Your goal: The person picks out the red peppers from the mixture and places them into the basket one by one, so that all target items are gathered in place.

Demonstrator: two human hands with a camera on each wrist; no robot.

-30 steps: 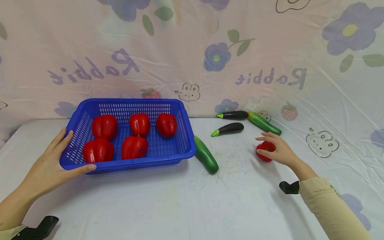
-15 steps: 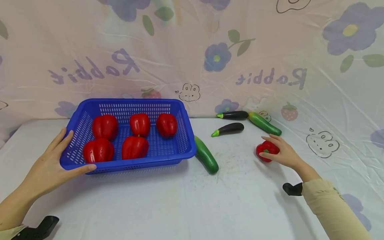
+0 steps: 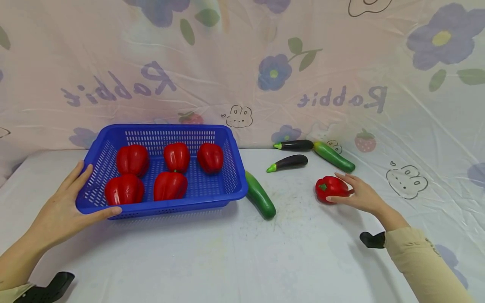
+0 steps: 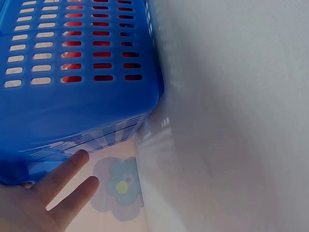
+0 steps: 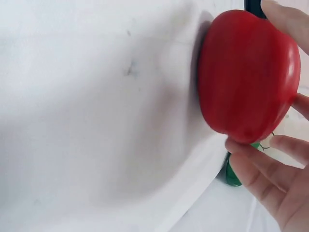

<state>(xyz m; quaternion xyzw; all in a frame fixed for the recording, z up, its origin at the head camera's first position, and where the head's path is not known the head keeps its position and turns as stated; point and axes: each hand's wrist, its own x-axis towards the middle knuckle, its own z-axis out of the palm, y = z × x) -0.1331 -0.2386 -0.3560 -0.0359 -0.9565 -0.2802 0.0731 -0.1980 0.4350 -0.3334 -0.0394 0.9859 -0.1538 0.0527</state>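
Note:
My left hand [image 3: 62, 212] spans the near left corner of a blue plastic basket [image 3: 161, 206]. Its thumb lies over the front rim and its straight fingers rest along the left side. On the right, my right hand [image 3: 358, 193] holds the end of a red bell pepper [image 3: 329, 189], thumb on the near side and fingers on the far side. The pepper lies on its side on the table, green stem facing left. In the right wrist view, fingertips [image 5: 236, 145] touch the lower edge of the pepper [image 5: 248, 72].
Several red bell peppers [image 3: 170, 185] lie inside the basket. A green zucchini [image 3: 261, 198] lies against its right side. Farther back are two small eggplants [image 3: 289, 163] and another zucchini [image 3: 334, 156], near the printed cloth backdrop [image 3: 227, 75]. Everything stands on a white table [image 3: 212, 261].
The right hand has drawn back slightly to the right. The bell pepper under it has turned, its stem swinging round to the left. The left hand and basket have stayed put.

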